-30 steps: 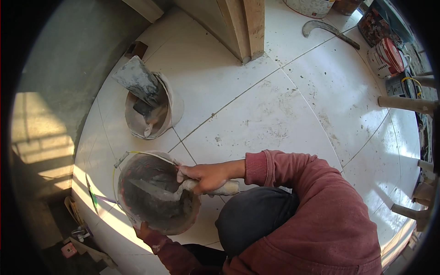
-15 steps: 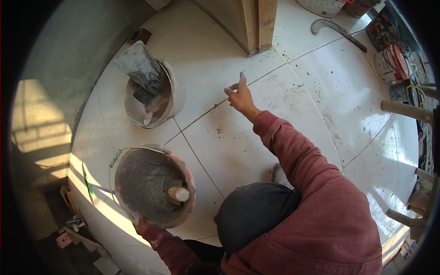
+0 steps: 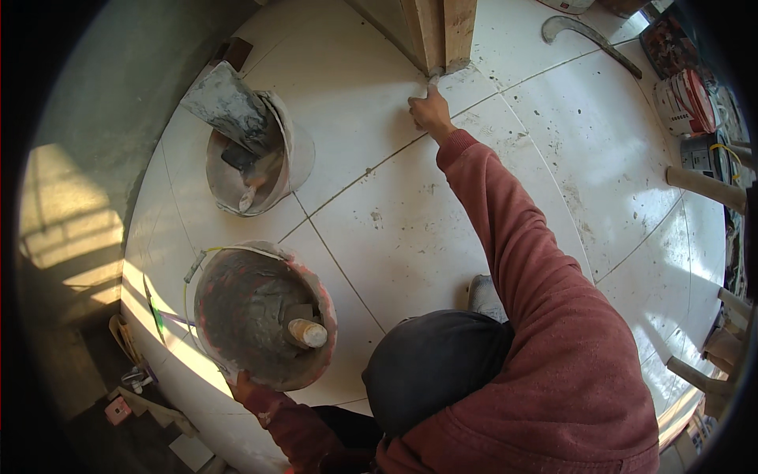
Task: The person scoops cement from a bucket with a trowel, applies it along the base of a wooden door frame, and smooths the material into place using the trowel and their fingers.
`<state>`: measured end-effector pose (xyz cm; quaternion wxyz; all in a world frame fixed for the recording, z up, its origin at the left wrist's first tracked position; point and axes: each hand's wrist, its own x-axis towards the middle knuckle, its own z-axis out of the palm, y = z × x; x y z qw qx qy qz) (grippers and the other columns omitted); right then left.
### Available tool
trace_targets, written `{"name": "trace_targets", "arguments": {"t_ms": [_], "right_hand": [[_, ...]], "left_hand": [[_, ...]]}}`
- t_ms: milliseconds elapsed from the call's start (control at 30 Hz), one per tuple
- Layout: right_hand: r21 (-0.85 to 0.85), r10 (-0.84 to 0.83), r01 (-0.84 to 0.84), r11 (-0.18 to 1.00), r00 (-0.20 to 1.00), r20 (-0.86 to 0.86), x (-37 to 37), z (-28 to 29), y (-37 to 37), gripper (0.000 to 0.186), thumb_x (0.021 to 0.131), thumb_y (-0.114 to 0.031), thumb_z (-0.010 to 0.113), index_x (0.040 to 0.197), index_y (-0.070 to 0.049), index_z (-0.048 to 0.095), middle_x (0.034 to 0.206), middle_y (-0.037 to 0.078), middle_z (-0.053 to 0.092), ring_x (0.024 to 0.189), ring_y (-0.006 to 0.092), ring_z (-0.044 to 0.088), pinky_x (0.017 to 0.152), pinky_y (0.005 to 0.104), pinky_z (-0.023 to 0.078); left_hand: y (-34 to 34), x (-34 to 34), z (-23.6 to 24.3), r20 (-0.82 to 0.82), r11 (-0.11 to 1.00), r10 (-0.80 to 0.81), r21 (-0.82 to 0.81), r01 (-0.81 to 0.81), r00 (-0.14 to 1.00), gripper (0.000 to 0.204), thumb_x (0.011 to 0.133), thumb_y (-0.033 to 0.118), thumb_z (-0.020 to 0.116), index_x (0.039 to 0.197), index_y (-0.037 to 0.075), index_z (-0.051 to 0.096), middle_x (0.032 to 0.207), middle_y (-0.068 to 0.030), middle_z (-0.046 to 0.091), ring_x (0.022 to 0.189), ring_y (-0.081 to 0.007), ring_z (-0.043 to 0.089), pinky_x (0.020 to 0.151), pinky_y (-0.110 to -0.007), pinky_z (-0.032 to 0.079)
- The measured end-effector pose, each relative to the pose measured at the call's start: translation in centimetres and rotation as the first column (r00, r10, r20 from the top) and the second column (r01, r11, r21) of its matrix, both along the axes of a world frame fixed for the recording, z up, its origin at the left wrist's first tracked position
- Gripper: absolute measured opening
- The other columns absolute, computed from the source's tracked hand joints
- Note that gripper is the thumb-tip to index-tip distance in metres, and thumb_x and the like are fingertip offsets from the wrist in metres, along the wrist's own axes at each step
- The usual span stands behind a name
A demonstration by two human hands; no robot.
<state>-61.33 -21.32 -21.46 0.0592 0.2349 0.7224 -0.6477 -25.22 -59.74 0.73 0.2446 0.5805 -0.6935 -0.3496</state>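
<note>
My left hand [image 3: 244,387] is closed on the near rim of a mortar-smeared bucket [image 3: 320,359]. Inside it, grey mortar [image 3: 249,294] coats the bottom and walls, and a trowel with a light rounded handle [image 3: 308,333] lies at the right side. My right arm is stretched far forward. The index finger of my right hand [image 3: 430,113] reaches the foot of a wooden door frame [image 3: 448,43], where its tip looks grey. The thumb side stands apart, the other fingers are partly curled, and no tool shows in this hand.
A second bucket [image 3: 298,146] holds a mortar-covered flat tool [image 3: 227,107] and other tools. Pale tiles [image 3: 379,261] cover the floor. A curved blade with a handle [image 3: 592,43], a red-lidded bucket [image 3: 685,99] and wooden poles [image 3: 703,188] lie to the right. My dark-clothed knee [image 3: 438,359] is near.
My right hand has moved forward from above the tiles to the foot of the door frame. My left hand keeps its hold on the bucket rim. The view has shifted slightly.
</note>
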Motion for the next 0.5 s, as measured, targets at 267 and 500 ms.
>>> {"name": "trace_targets", "arguments": {"t_ms": [267, 500], "right_hand": [[-0.334, -0.075, 0.087, 0.938, 0.996, 0.048, -0.6, 0.7, 0.9, 0.054, 0.072, -0.004, 0.051, 0.122, 0.002, 0.029, 0.065, 0.012, 0.052, 0.041, 0.0176, 0.047, 0.034, 0.0306, 0.037], [-0.457, -0.171, 0.134, 0.879, 0.985, -0.039, -0.1, 1.1, 1.0, 0.059, 0.075, -0.003, 0.051, 0.127, -0.001, 0.022, 0.071, 0.010, 0.050, 0.044, 0.0140, 0.043, 0.036, 0.0278, 0.035]], "left_hand": [[-0.6, -0.2, -0.3, 0.002, 1.000, -0.024, 0.005, 0.024, 1.000, 0.044, 0.061, 0.010, 0.051, 0.101, -0.007, 0.050, 0.090, -0.0151, 0.055, 0.075, -0.0276, 0.054, 0.070, -0.036, 0.044], [-1.6, -0.5, -0.4, 0.003, 0.999, -0.037, 0.007, 0.037, 0.999, 0.044, 0.061, 0.010, 0.051, 0.101, -0.007, 0.050, 0.091, -0.0152, 0.055, 0.075, -0.0278, 0.054, 0.070, -0.036, 0.044]]}}
